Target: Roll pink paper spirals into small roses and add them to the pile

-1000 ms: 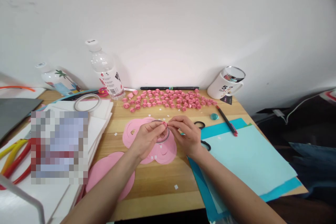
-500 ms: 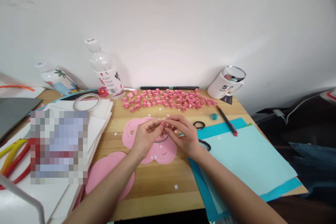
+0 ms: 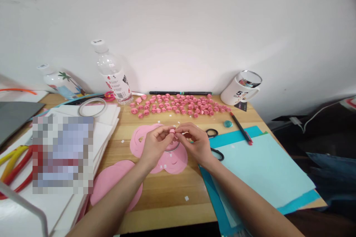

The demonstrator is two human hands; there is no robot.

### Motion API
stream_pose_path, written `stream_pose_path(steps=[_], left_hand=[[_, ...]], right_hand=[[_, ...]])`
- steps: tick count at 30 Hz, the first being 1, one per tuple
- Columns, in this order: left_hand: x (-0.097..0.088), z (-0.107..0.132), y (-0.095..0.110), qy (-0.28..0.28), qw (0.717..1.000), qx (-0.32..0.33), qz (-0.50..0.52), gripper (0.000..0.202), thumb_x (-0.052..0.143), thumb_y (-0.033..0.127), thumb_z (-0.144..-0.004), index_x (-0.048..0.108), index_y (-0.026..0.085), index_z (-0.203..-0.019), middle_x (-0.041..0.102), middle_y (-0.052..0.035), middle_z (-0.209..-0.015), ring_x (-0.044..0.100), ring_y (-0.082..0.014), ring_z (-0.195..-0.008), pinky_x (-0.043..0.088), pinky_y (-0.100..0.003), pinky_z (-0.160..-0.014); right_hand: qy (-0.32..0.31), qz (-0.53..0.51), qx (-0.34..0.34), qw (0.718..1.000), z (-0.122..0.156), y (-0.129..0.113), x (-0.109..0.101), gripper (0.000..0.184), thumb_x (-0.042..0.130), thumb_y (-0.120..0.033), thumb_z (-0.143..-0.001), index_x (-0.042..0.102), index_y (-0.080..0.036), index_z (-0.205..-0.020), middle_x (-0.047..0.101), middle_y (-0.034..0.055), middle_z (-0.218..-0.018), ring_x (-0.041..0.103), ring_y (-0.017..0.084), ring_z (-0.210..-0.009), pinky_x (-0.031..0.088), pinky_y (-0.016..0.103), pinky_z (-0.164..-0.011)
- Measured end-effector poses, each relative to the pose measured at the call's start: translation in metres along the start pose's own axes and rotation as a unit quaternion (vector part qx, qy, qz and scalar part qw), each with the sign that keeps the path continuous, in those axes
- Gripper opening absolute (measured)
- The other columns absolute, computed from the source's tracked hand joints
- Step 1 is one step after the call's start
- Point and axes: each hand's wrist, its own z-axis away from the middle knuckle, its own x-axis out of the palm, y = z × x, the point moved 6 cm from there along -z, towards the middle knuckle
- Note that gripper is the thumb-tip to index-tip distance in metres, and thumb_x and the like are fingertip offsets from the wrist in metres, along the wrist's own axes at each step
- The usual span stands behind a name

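Note:
My left hand (image 3: 155,144) and my right hand (image 3: 194,141) meet above the middle of the wooden desk (image 3: 167,192). Both pinch one small rolled pink paper rose (image 3: 172,131) between their fingertips. Under the hands lie pink paper sheets (image 3: 139,140) with spiral cuts and a clear tape ring (image 3: 172,147), partly hidden by the fingers. Several finished pink paper roses (image 3: 178,104) lie in rows near the wall. Another pink paper circle (image 3: 111,181) lies under my left forearm.
Black scissors (image 3: 213,133) lie by my right hand, beside light blue paper sheets (image 3: 261,170). A red pen (image 3: 240,128), a white mug (image 3: 241,88), two bottles (image 3: 111,72), a tape ring (image 3: 92,108) and white sheets (image 3: 105,126) surround the spot. Small white scraps dot the desk.
The two hands have drawn a little closer together and turned the small pink roll between their fingertips. Nothing else on the desk has moved.

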Motion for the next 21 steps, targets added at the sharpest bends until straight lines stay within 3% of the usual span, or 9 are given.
stream_pose_path(steps=[14,21], left_hand=[[-0.003,-0.002,-0.007,-0.001,0.999,-0.011,-0.031,0.016,0.071,0.023,-0.066,0.069,0.013,-0.077,0.062,0.0000,-0.057,0.056,-0.0103,-0.055,0.044,-0.020,-0.053],[0.002,-0.001,-0.012,-0.030,0.999,-0.042,0.012,0.020,0.074,0.022,-0.063,0.069,0.013,-0.080,0.065,-0.0016,-0.062,0.058,-0.0112,-0.056,0.047,-0.023,-0.055]], right_hand=[[-0.012,0.004,-0.010,1.000,0.000,-0.003,0.002,0.012,0.058,-0.017,-0.080,0.066,-0.021,-0.089,0.061,0.0055,-0.090,0.062,0.014,-0.075,0.056,0.025,-0.059],[0.019,-0.020,0.043,0.999,0.000,0.011,-0.001,0.007,0.061,-0.023,-0.079,0.066,-0.019,-0.082,0.064,0.0048,-0.081,0.063,0.015,-0.073,0.054,0.025,-0.058]])
